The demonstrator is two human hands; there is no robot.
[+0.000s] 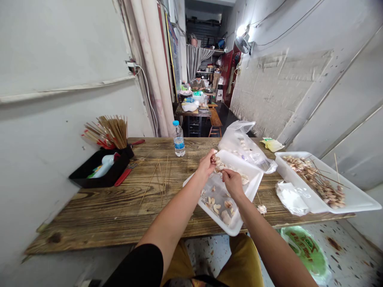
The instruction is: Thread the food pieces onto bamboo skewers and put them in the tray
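Note:
My two hands meet over the far part of a white tray (254,184). My left hand (207,164) has its fingers pinched around a pale piece that looks like mushroom. Close beside it, my right hand (232,183) is closed on what seems to be a thin wooden skewer, mostly hidden by the fingers. More pale mushroom pieces (213,205) lie loose in the tray below my hands. Several bare skewers (161,179) rest on the wooden table to the left.
Loaded skewers fill part of another white tray (289,195) on the right, beside a plastic packet (291,198). A clear bag (241,145) stands behind my tray. Leftward are a water bottle (178,139) and a black box (89,181). A person (198,83) sits far back.

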